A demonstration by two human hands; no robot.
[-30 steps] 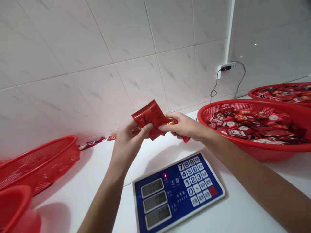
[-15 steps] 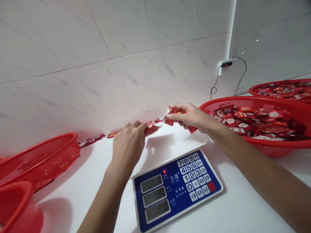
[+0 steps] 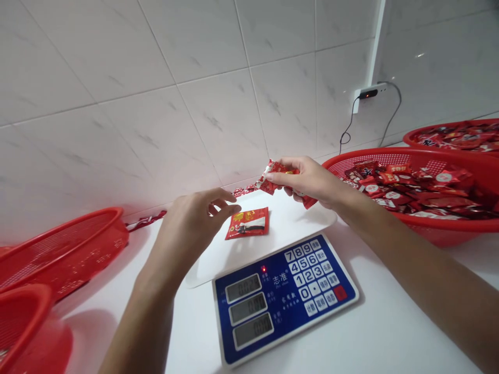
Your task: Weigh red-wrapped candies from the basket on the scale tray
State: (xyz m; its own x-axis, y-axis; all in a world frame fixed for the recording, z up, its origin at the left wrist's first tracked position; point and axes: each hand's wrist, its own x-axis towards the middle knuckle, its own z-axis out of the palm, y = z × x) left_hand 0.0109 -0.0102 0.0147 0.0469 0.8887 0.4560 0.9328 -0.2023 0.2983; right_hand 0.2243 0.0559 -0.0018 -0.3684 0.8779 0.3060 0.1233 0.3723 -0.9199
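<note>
A flat red packet (image 3: 249,224) with yellow print lies on the white pan of the digital scale (image 3: 286,301). Just left of it, my left hand (image 3: 195,218) hovers over the pan's edge with thumb and fingers apart and nothing between them. Over the pan's far right side, my right hand (image 3: 307,179) is closed around several small red packets (image 3: 277,174), some partly hidden by the fingers. The top display on the scale shows a small non-zero figure; the two below read 0.00.
At right stands a red plastic basket (image 3: 390,156) of red-wrapped packets, with another basket (image 3: 413,136) behind it. Two more red baskets (image 3: 93,244) are at left. Loose packets (image 3: 146,222) lie along the tiled wall. A cable hangs from a wall socket (image 3: 368,94).
My left hand has let go of the flat red packet, which now lies on the pan, and moved left. The top display has changed from zero. My right hand still holds its packets.
</note>
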